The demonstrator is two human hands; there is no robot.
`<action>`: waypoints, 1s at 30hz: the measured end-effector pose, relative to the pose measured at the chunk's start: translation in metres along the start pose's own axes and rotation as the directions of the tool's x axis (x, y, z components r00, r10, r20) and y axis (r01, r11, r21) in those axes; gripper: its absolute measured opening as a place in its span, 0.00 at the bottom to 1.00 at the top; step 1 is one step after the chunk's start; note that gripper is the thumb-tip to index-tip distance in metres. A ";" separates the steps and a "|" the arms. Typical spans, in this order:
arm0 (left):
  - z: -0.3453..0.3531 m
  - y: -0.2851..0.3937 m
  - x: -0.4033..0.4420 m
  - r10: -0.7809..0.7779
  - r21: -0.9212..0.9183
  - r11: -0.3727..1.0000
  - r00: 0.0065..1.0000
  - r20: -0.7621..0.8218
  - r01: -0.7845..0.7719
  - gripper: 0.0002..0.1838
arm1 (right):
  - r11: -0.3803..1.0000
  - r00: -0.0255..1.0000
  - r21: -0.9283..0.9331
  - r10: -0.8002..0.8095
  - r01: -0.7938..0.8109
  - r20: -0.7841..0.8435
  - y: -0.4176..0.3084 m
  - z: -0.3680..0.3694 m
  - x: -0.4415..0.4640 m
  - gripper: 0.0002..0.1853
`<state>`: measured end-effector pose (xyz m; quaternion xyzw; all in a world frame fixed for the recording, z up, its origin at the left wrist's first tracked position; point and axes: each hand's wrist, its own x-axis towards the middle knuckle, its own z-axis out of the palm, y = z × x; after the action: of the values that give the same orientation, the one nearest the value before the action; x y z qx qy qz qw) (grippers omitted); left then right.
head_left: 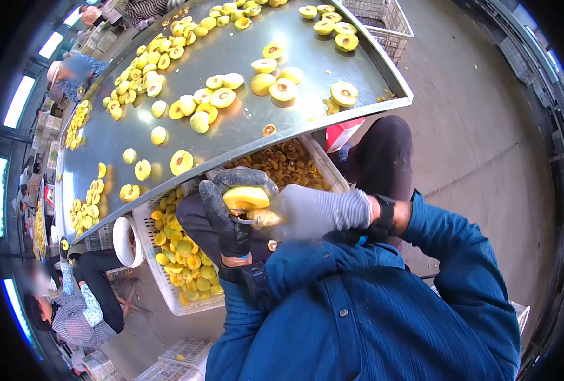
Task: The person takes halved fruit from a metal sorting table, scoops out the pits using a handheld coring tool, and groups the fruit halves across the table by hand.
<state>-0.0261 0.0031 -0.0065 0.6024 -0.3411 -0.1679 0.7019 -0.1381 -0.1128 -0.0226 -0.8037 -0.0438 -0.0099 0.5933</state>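
My left hand [228, 206], in a dark stained glove, is wrapped round a yellow halved fruit [246, 198] above my lap. My right hand [298, 213], in a grey glove, is closed at the fruit's lower right side. Its fingers are blurred, around a pale yellowish piece [264, 218] and what looks like a small curved metal tool [241, 220] under the fruit. Where the tool's handle runs is hidden. Both hands are close together, just off the near edge of the metal table [193, 66].
Halved fruits [223, 97] lie across the table. Beneath its edge stand a white crate [174, 305] of yellow fruit halves and another crate with brown pieces [288, 162]. A white bucket [127, 241] is beside them. Co-workers [82, 317] sit at the left. An empty crate [393, 32] stands at the back right.
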 end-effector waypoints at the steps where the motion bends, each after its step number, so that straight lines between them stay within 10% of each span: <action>1: 0.001 -0.001 0.000 0.009 0.009 1.000 1.000 -0.002 -0.009 0.26 | 0.993 0.997 0.093 0.076 -0.075 0.001 -0.001 -0.003 -0.001 0.12; 5: 0.003 -0.021 0.000 0.169 0.237 0.960 0.984 -0.059 -0.150 0.31 | 0.858 0.907 0.362 0.240 -0.364 0.345 0.003 -0.010 -0.005 0.08; 8: 0.000 -0.031 0.003 0.489 0.698 0.642 0.871 -0.054 -0.317 0.35 | 0.831 0.843 0.348 0.239 -0.434 0.482 0.022 -0.007 -0.010 0.09; 9: -0.004 -0.008 0.005 0.318 0.593 0.774 0.946 -0.060 -0.223 0.34 | 0.827 0.877 0.360 0.293 -0.432 0.380 0.049 0.007 -0.013 0.08; 10: -0.018 -0.015 0.005 0.232 0.438 0.888 0.958 -0.167 -0.138 0.27 | 0.927 0.988 -0.355 -0.073 0.118 0.137 0.114 0.022 -0.017 0.12; 12: -0.045 -0.029 0.005 0.045 0.038 0.999 0.928 -0.370 -0.033 0.13 | 0.684 0.946 -0.670 0.313 -0.288 -0.088 0.101 0.007 -0.036 0.15; 16: -0.175 -0.078 -0.022 0.119 0.549 0.825 0.910 -0.397 0.132 0.22 | 0.756 0.883 -0.458 0.382 -0.468 -0.273 0.122 0.010 -0.060 0.11; 18: -0.225 -0.104 -0.027 0.316 0.942 0.304 0.919 -0.237 0.138 0.18 | 0.750 0.853 -0.410 0.426 -0.519 -0.301 0.122 0.011 -0.060 0.13; 24: -0.051 -0.081 0.081 0.062 0.669 0.741 0.998 0.014 -0.055 0.15 | 0.764 0.876 -0.432 0.388 -0.479 -0.285 0.134 0.018 -0.054 0.12; 30: 0.066 -0.178 0.180 0.023 0.770 0.562 0.937 0.349 -0.300 0.27 | 0.774 0.844 -0.340 0.469 -0.535 -0.261 0.121 0.010 -0.061 0.15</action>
<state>0.0883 -0.2004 -0.1244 0.7893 -0.5361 -0.0158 0.2991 -0.1898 -0.1418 -0.1450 -0.8862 0.2236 0.0755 0.3986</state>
